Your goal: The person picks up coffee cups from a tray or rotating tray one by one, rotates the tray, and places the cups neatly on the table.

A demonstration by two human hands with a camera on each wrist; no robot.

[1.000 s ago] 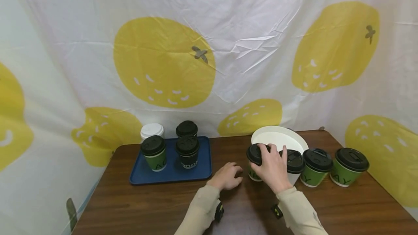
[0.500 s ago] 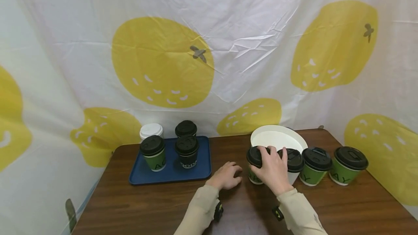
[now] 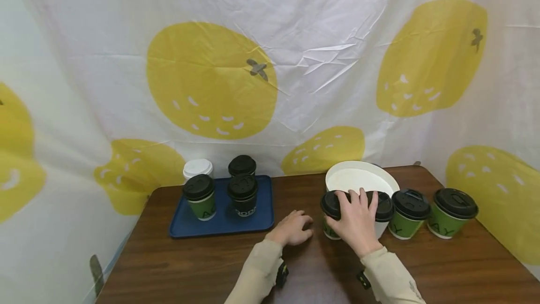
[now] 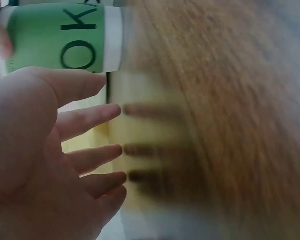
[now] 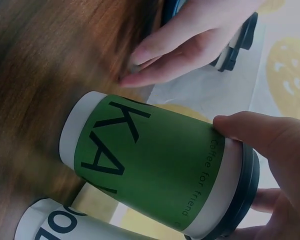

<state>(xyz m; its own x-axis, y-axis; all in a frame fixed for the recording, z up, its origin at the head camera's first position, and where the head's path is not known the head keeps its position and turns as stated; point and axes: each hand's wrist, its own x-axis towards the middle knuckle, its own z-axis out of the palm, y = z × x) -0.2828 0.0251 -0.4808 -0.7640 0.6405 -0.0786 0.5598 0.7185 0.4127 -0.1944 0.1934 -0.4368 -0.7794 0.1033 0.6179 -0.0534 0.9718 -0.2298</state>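
In the head view my right hand (image 3: pixel 356 222) grips a green paper coffee cup (image 3: pixel 331 233) near its black lid, from above. The right wrist view shows this upright cup (image 5: pixel 155 160) large, with thumb and fingers around its top just below and over the lid. Beside it on the right stands a white cup (image 3: pixel 381 229) with a black lid, partly hidden by my right hand. My left hand (image 3: pixel 292 229) rests with relaxed fingers on the wooden table, left of the green cup. In the left wrist view its fingertips meet the tabletop and it holds nothing.
Two more green cups (image 3: pixel 407 222) with black lids stand at the right. Behind them sits a round white tray (image 3: pixel 358 172). On the left, a blue tray (image 3: pixel 179 229) carries several lidded cups. A lemon-print cloth (image 3: pixel 320 83) hangs behind the table (image 3: pixel 190 266).
My right hand and the gripped green cup have shifted slightly toward me and to the right. My left hand has stayed in place.
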